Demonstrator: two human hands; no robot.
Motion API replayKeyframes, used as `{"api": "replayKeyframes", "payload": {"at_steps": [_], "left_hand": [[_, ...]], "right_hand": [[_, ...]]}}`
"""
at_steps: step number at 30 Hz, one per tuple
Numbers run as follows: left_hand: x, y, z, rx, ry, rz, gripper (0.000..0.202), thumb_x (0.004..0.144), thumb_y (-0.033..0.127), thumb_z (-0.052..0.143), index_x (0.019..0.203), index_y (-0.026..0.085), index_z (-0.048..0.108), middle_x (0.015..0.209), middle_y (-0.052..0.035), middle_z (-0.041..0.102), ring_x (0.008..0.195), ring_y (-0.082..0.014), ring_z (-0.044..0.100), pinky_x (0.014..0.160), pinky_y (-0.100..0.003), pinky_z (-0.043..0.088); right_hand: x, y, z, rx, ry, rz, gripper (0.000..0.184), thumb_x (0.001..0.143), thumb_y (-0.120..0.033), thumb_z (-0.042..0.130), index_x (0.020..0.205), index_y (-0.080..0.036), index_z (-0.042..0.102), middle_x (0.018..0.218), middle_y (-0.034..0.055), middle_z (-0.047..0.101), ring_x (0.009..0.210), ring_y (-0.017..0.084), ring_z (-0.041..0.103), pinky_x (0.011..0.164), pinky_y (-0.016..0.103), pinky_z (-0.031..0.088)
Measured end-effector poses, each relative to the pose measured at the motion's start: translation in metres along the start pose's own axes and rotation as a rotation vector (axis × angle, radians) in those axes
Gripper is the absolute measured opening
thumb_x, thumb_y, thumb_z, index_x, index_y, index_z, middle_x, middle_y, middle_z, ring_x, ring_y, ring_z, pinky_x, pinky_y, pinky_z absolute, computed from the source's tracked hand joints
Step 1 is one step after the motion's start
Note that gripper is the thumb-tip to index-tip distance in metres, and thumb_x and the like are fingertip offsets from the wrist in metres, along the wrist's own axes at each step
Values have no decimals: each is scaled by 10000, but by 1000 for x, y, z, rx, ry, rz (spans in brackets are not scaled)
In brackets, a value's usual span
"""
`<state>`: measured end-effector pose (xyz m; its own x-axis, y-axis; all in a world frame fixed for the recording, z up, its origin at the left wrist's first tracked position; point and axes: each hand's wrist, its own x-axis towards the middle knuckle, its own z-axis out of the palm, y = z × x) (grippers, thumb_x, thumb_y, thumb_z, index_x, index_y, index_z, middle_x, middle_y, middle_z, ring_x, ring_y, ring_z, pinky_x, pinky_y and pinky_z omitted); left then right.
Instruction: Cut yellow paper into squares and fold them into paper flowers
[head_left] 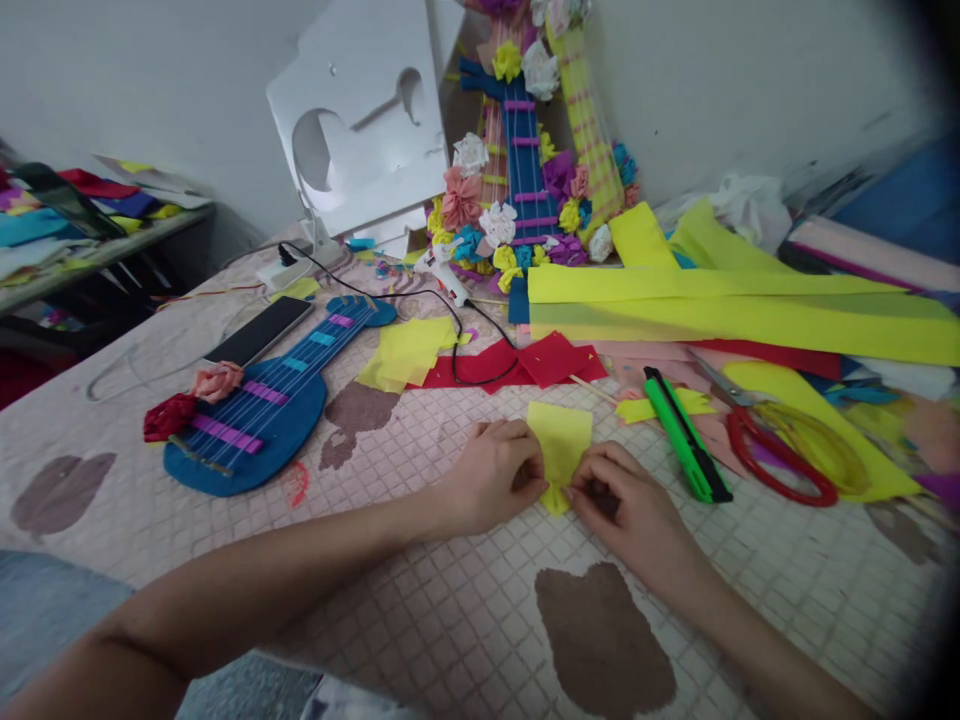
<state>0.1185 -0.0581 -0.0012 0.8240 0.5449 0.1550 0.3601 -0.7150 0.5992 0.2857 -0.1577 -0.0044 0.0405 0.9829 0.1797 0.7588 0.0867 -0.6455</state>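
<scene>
A yellow paper piece (561, 437) lies between my two hands, its near end gathered into pleats. My left hand (499, 473) pinches the gathered end from the left, fingers curled. From the right, my right hand (616, 487) pinches the same end, thumb against the fingers. Just beyond are a red paper strip (487, 368) and a stack of yellow paper squares (411, 352). To the right of my right hand lie a green box cutter (684, 437) and red-handled scissors (780, 460).
On the left lies a blue toy guitar (292, 410) with paper roses, beside a black phone (260, 330). A glue gun (448, 275) trails a black cord. Flower-covered guitars (525, 150) lean at the back. Long yellow paper strips (735, 300) spread across the right.
</scene>
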Motion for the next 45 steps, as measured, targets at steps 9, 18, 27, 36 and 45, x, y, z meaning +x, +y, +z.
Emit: {"api": "replayKeyframes", "payload": {"at_steps": [9,18,27,36,45], "left_hand": [[0,3,0,12,32,-2,30,750,157,576,729,164,555,802,-10,580,826,-165,543,759,-322,373],[1,4,1,7,38,-15,36,730,143,591,715,162,564,800,-9,581,811,-163,533,755,-319,365],[1,3,-1,30,12,1,18,743,165,586,738,163,570,823,-18,581,819,-174,527,758,-325,361],[0,3,-1,37,12,0,32,743,174,598,743,165,567,827,-9,574,828,-170,521,774,-327,358],[-1,6,-1,11,0,-13,44,783,163,586,820,188,585,904,-19,578,928,-196,511,813,-359,336]], "right_hand": [[0,1,1,-14,0,-10,101,790,-122,512,744,-209,489,808,16,481,696,142,526,601,266,462],[0,0,1,-18,3,-1,105,795,-122,514,743,-210,486,802,18,487,708,148,536,616,277,465],[0,-1,0,11,5,10,87,812,-145,508,750,-206,497,824,26,491,699,146,536,610,275,465],[0,-2,1,-31,13,1,104,797,-123,524,749,-208,488,816,19,478,702,146,521,621,278,457],[-2,-3,0,23,-34,-20,113,828,-98,496,830,-209,520,892,33,458,800,163,514,676,296,458]]}}
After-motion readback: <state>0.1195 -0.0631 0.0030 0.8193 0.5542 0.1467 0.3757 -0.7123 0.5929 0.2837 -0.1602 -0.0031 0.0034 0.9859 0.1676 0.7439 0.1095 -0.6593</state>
